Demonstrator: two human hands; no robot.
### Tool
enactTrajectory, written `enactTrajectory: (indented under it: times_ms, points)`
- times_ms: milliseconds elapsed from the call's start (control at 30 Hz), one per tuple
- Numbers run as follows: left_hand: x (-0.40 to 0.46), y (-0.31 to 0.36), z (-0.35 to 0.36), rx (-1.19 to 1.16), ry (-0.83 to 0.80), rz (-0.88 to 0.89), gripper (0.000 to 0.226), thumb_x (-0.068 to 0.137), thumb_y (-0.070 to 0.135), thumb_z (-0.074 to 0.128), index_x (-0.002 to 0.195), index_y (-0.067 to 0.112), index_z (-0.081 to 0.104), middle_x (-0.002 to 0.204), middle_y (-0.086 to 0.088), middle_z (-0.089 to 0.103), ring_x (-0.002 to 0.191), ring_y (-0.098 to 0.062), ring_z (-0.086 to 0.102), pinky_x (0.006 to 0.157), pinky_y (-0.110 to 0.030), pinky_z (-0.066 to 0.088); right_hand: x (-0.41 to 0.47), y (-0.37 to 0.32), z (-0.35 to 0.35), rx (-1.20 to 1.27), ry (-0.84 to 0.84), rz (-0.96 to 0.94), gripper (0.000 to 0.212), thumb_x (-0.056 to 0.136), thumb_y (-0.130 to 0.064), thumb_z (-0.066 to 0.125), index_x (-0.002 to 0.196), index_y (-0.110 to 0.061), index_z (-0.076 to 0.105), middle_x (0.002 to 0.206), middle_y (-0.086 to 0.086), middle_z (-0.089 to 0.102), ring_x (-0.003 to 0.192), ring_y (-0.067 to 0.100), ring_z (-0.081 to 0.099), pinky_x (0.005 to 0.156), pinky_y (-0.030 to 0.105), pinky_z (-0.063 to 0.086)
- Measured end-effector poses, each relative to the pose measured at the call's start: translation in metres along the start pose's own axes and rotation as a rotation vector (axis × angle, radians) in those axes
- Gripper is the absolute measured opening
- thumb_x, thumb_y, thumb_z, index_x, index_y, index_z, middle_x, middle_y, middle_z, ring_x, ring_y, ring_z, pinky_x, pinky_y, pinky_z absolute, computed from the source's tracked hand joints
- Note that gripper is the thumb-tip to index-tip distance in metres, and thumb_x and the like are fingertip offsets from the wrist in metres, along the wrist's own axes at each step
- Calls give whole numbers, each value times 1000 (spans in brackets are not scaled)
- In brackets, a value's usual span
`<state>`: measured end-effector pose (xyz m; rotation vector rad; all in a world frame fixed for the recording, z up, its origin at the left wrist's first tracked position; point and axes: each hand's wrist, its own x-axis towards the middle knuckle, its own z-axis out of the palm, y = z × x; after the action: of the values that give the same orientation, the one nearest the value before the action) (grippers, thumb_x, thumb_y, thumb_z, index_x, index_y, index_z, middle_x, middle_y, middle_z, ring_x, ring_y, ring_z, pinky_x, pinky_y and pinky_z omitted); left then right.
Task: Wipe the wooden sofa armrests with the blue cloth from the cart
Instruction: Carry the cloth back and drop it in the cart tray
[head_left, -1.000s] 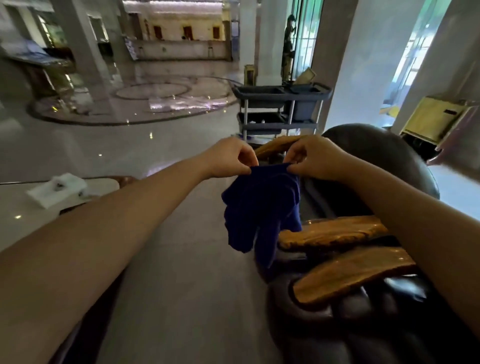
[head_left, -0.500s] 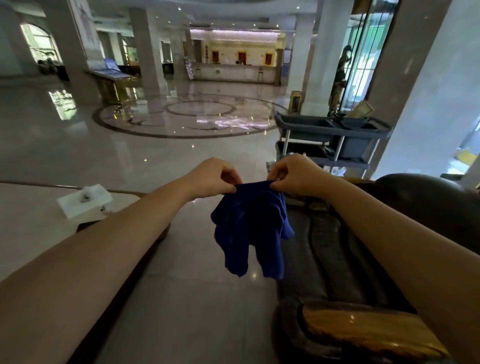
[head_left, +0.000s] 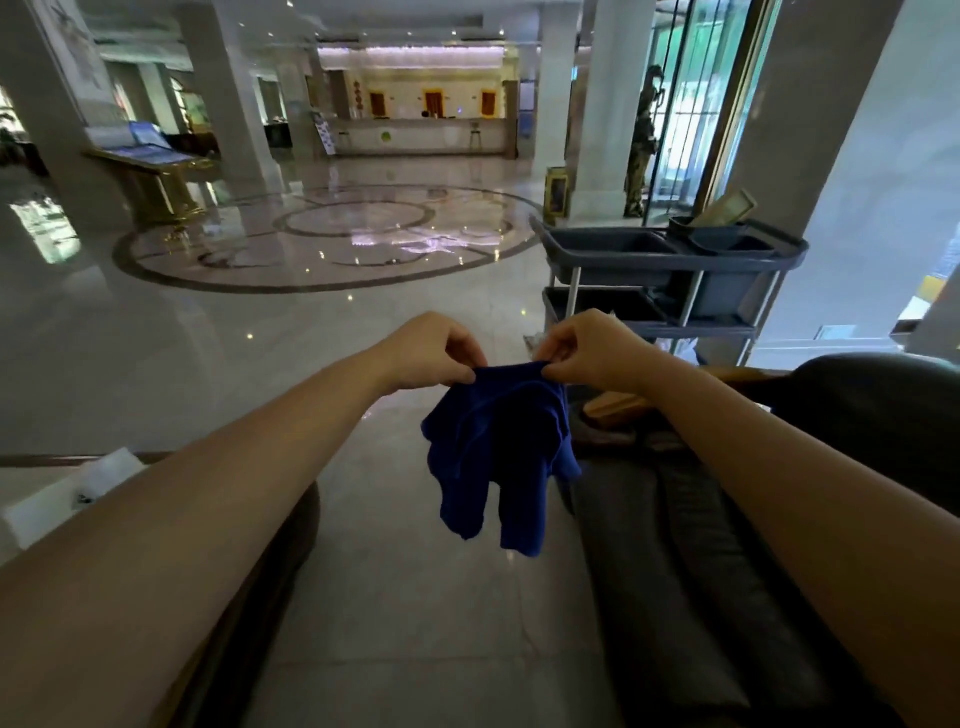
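deep blue and soft, the one cloth (head_left: 501, 457) hangs in loose folds from two bare hands held out in front, over the glossy pale stone floor (head_left: 405, 613). the left hand (head_left: 431, 353) pinches its top edge at one corner with thumb and fingertips; the right hand (head_left: 592, 353) pinches the other corner the same way, so the upper hem is drawn nearly straight between them while two limp tails droop below. just to the right lies a dark leather sofa (head_left: 852, 410) with a rounded back, and one strip of glossy brown wooden armrest (head_left: 615, 402) shows beside the right wrist. behind the hands stands one grey plastic cart (head_left: 670, 260) with two shelves in view on thin metal posts.
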<state>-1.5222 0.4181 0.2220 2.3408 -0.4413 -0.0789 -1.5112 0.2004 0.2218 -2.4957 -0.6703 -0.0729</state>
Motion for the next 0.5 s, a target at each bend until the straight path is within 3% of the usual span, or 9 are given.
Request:
enactTrajectory:
  times_ms: [367,500]
  points:
    - [209,-91,-48,-34,-104,39,21,78,0,65,78,21,66,80,1,68,77,-12,66,75,-25,56,196,95,4,10,27,87,8,75,-12,68,79,-18,71,67,-14,62,60,-4,58,52,5,44]
    - [298,-114,-63,-71,-85,30,16,78,-2,63,83,13,67,85,-6,69,80,-17,67,77,-28,57,281,144,-10,-2,56,81,8,73,-14,69,75,-22,71,65,-16,62,59,-7,57,53,-1,40]
